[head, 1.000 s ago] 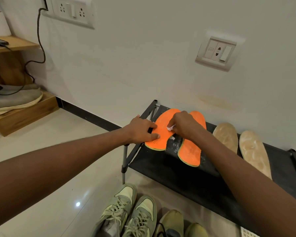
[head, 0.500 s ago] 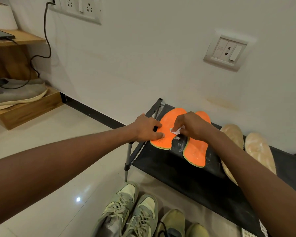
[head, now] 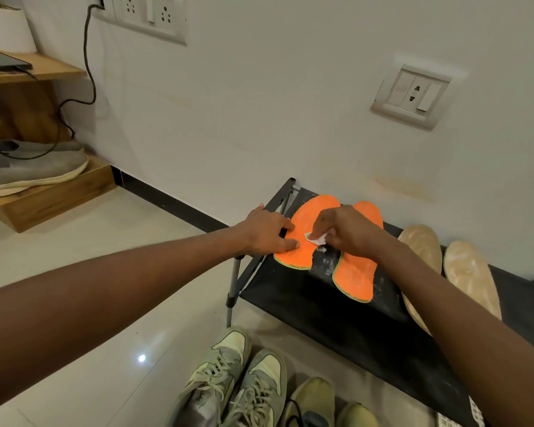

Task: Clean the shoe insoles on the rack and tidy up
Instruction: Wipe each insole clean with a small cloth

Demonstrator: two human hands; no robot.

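Your left hand (head: 267, 231) lies flat, fingers straight, pinning the left orange insole (head: 302, 238) on the black rack (head: 336, 315), likely so it won't slide. Your right hand (head: 349, 231) pinches a small white wipe (head: 316, 238) against that insole. The second orange insole (head: 356, 275) lies just beside it; two tan insoles (head: 463, 272) lie farther right. Shoes (head: 247, 386) sit on the floor below, blocking nothing.

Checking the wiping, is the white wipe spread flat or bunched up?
Bunched up: the white wipe shows as a small crumpled wad pinched in the right hand on the orange insole.
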